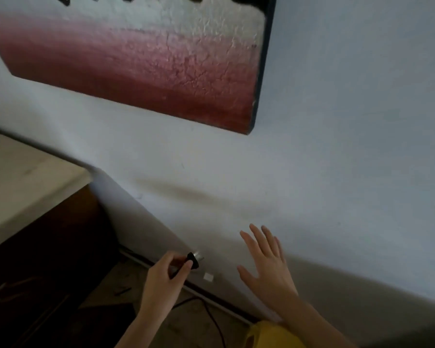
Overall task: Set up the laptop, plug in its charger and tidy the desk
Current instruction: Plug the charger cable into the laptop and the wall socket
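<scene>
Charger step under way: low by the wall (337, 172), the left hand (161, 280) pinches the black plug (194, 260) in closed fingers, prongs near a small white socket (208, 277); the right hand (266, 267) is spread, empty. Next, I judge: line up and push
</scene>
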`<state>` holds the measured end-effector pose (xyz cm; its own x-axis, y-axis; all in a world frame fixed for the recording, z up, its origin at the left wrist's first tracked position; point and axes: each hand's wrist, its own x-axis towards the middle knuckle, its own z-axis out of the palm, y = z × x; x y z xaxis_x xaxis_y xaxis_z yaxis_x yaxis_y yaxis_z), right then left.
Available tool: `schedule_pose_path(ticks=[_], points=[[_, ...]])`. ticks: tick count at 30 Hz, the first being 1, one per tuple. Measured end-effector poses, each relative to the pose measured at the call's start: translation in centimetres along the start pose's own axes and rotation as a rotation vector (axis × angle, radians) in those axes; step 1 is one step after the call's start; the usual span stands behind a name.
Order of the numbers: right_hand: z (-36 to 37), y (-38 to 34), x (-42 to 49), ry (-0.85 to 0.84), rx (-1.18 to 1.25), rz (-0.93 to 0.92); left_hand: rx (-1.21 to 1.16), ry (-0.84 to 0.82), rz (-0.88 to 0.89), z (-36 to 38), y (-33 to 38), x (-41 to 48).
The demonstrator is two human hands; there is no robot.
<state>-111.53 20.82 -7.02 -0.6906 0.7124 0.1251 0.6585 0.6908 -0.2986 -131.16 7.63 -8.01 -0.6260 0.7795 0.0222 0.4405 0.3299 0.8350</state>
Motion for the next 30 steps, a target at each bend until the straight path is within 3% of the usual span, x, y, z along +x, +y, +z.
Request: schedule_pose_path(ticks=[2,9,15,24,30], points=[[3.6,2.0,0.8,0.032,-0.085,-0.081,0.045,0.013,-0.017,2.5,-4.0,0.5],[18.3,8.8,1.3,-0.211,-0.437,-0.487,0.014,0.043,-0.11,14.3,-17.9,1.1],[30.1,13.3,1.6,-0.328,-0.595,-0.576,0.034,0.065,-0.151,22.4,-29.1,1.9],[39.5,17.3,4.0,-0.193,-0.739,-0.709,-0.004,0.121,-0.144,30.0,-38.7,4.7],[40.9,21.4,4.4,-0.025,-0.791,-0.762,-0.058,0.209,-0.031,32.3,-40.7,7.3]])
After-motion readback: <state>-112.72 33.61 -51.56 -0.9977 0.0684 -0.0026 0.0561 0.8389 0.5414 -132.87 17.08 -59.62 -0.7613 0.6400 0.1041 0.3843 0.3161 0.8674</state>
